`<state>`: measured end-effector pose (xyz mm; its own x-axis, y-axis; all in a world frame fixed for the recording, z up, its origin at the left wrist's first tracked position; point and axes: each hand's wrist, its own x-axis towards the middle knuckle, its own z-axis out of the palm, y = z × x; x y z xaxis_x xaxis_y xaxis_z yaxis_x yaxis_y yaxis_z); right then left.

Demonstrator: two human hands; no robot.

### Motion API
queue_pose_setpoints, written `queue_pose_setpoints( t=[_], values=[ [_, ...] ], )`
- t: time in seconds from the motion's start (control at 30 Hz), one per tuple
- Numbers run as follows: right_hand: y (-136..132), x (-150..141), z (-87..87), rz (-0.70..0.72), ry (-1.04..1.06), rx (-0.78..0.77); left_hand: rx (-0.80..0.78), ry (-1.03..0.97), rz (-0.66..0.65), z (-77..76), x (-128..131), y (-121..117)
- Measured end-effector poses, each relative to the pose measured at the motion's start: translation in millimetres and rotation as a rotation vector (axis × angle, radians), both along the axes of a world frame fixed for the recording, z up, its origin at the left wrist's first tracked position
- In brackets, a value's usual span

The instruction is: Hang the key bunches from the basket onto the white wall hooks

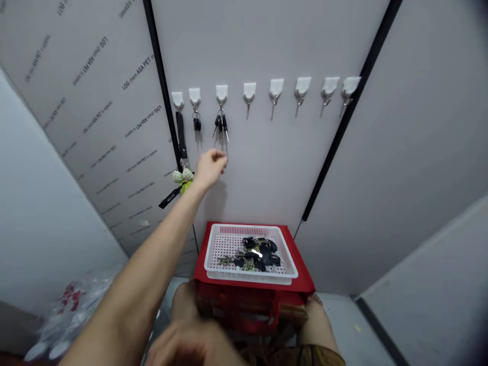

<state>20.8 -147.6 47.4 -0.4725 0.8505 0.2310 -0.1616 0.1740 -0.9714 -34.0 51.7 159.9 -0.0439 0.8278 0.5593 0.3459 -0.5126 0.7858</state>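
My left hand point(211, 166) is raised in front of the wall, its fingers curled together with nothing visible in them. Just above it, a bunch of black-headed keys point(220, 124) hangs from the third hook point(221, 94) from the left. Another small pair of keys point(197, 124) hangs on the second hook point(194, 96). On the leftmost hook point(177, 100) is a dark strap point(180, 134) with a green and white charm point(183, 176) and a black tag point(169, 197), beside my left wrist. My right hand point(190, 341) is low, near my lap, smeared by motion; its fingers cannot be made out.
A white plastic basket point(213, 274) with several keys point(263, 254) in it stands on a red-covered surface point(301, 269) between my knees. More white hooks point(276, 88) continue rightward along the wall. Clear plastic packaging point(72, 310) lies at lower left.
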Motion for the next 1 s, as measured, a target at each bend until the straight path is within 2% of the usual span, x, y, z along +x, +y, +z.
queue_pose_setpoints(
  t=[0.07, 0.13, 0.17, 0.23, 0.3, 0.37, 0.5, 0.7, 0.83, 0.93, 1.0],
  values=[
    [38.1, 28.8, -2.0, -0.086, -0.093, 0.068, -0.095, 0.178, -0.065, -44.5, 1.8, -8.5],
    [80.6, 59.4, -9.1, -0.35, -0.368, 0.205, -0.225, 0.394, -0.158, -91.1, 3.6, -20.9],
    [98.9, 73.5, -14.2, -0.432, -0.521, 0.277, -0.293, 0.489, -0.198, -112.0, 4.5, -27.5],
    [124.4, 96.2, -25.6, -0.442, -0.796, 0.4, -0.412, 0.644, -0.253, -144.0, 5.9, -39.4],
    [134.7, 108.9, -36.2, -0.379, -0.99, 0.488, -0.47, 0.739, -0.27, -161.3, 6.7, -47.2],
    [135.4, 112.8, -44.2, -0.338, -1.096, 0.536, -0.479, 0.793, -0.256, -166.8, 7.1, -50.3],
    [133.0, 109.9, -52.1, -0.345, -1.154, 0.573, -0.48, 0.871, -0.243, -165.5, 7.3, -48.2],
    [140.1, 111.0, -58.0, -0.367, -1.101, 0.483, -0.499, 0.901, -0.271, -169.7, 7.0, -41.3],
    [143.7, 114.0, -62.1, -0.439, -1.057, 0.402, -0.548, 0.778, -0.325, -170.5, 5.5, -36.6],
    [143.6, 115.1, -60.8, -0.53, -1.045, 0.325, -0.585, 0.599, -0.368, -169.8, 3.3, -34.2],
    [142.2, 114.5, -58.0, -0.553, -1.012, 0.335, -0.608, 0.457, -0.406, -168.5, 1.9, -33.8]
  ],
)
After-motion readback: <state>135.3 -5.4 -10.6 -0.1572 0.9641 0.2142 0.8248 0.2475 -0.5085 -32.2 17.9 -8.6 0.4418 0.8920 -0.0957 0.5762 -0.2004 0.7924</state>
